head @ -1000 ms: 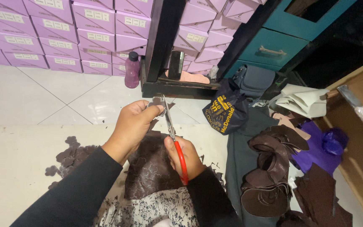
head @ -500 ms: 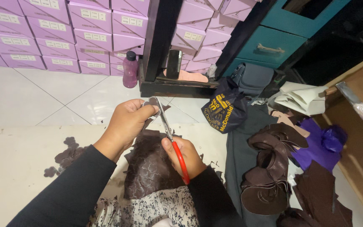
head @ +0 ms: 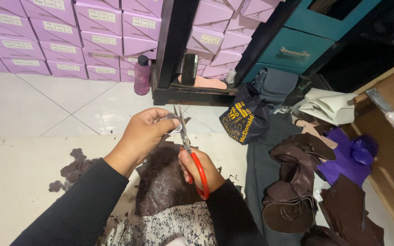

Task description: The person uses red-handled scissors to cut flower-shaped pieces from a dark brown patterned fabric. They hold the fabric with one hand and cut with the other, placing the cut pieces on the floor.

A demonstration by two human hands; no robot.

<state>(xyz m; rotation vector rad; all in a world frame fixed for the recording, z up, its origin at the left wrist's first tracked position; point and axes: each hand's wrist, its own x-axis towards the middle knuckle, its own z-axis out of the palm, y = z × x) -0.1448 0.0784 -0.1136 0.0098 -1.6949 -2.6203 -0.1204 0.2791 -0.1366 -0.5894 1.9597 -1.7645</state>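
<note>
Right hand [head: 196,169], fingers clenched in the red scissors [head: 191,157]; left hand [head: 147,133], fingers pinching the upper edge of the brown leather [head: 163,184] (held over the lap). The leather looks thin and floppy, best gripped close beside the blades.

Stacked lilac shoe boxes [head: 92,41] with white end labels [head: 103,16] line the back wall; dark bag [head: 245,120] with yellow print, possibly plastic, on floor.
</note>
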